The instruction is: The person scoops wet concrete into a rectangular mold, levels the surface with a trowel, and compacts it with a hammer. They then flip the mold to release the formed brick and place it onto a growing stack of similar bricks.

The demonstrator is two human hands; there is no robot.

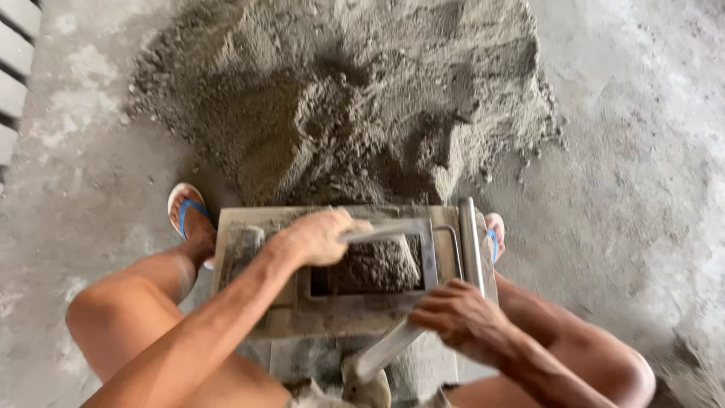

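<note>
- Nearest the camera: two bare knees and forearms, left and right, framing a metal block mould (355,302) that sits low between the legs.
- Right hand (457,313) at the near right corner of the mould, fingers (436,317) curled shut around a flat grey metal bar (385,351) that slants down and away to the lower left.
- Below that bar, at the very bottom edge, a rounded grey lump, too cropped to tell what.
- Left hand (317,236) over the mould's middle, fingers closed around the end of a second flat metal strip (389,229) lying level across the top of the open cavity.
- Inside the cavity, a damp grey sand-cement mix (375,266), filling the right part, with a darker gap at its left side.
- Along the mould's right side, an upright-looking round steel tube (470,242) and a thin wire loop handle just beside it.
- At the mould's left side, a dull grey block-shaped part (245,245), coated in mix.
- Just beyond the mould: left foot (192,223) in a white sandal with blue straps on the concrete floor (83,196); right foot's sandal (495,230) barely visible past the tube.
- Farther off: a large heap of the same grey mix (347,91), touching the mould's far edge, scooped and furrowed on its near face.
- Far left edge: pale stacked slabs (15,68), only partly in view.
</note>
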